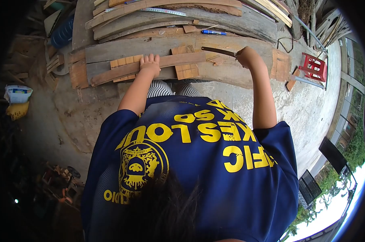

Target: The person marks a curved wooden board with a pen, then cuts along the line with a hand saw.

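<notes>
My left hand (pixel 150 64) lies on a long narrow wooden strip (pixel 178 59), its fingers spread over the top. That strip rests across two shorter, lighter wood blocks, a left block (pixel 128 60) and a right block (pixel 185 72), on a wide weathered plank bench (pixel 231 70). In my right hand (pixel 247 56) is the handle of a hand saw (pixel 218 51) with a narrow dark blade. The blade points left, its tip close to the strip's right end. Light wood scraps (pixel 213 59) lie just below the blade.
Beyond the bench top are stacked boards (pixel 182 26), a tape measure (pixel 160 11) and a blue marker (pixel 214 32). A red plastic stool (pixel 313 67) stands to the right. At left are a blue water jug (pixel 62 32) and a white-and-yellow bag (pixel 17 101).
</notes>
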Demonstrator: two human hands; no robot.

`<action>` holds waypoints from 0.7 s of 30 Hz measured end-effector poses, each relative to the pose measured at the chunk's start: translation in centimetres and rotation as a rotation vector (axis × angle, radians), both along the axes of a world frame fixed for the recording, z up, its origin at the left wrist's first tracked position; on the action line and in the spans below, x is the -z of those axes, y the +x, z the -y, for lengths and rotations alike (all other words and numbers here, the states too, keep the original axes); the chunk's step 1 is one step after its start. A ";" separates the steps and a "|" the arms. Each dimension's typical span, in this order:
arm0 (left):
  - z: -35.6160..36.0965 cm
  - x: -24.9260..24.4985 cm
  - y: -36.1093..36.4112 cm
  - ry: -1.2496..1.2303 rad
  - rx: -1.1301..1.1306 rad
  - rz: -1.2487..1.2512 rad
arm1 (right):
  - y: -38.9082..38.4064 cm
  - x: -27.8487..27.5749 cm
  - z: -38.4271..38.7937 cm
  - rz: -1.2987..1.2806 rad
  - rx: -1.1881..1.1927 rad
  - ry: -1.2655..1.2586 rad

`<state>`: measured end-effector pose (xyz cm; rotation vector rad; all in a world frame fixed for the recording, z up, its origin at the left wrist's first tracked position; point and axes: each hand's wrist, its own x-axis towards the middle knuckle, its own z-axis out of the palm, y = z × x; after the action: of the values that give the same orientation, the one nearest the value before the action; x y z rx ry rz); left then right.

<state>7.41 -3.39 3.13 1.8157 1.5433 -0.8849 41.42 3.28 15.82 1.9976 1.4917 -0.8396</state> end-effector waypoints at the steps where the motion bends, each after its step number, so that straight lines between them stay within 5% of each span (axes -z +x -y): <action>1: 0.0 0.0 -0.1 0.007 0.002 -0.014 | 0.5 -0.4 0.0 -0.003 0.001 0.001; 5: 0.1 0.2 -0.1 0.011 0.008 -0.017 | 0.1 -3.5 0.6 0.072 -0.007 0.024; 10: 0.2 0.3 -0.1 0.059 0.017 -0.025 | -3.2 -6.2 1.7 -0.248 0.055 0.017; 21: -0.2 -0.2 0.0 0.000 0.016 -0.016 | -3.9 -3.8 1.0 -0.425 0.022 -0.001</action>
<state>7.40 -3.23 3.28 1.8276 1.5403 -0.9087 37.49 2.27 19.61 1.9158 1.6911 -1.3377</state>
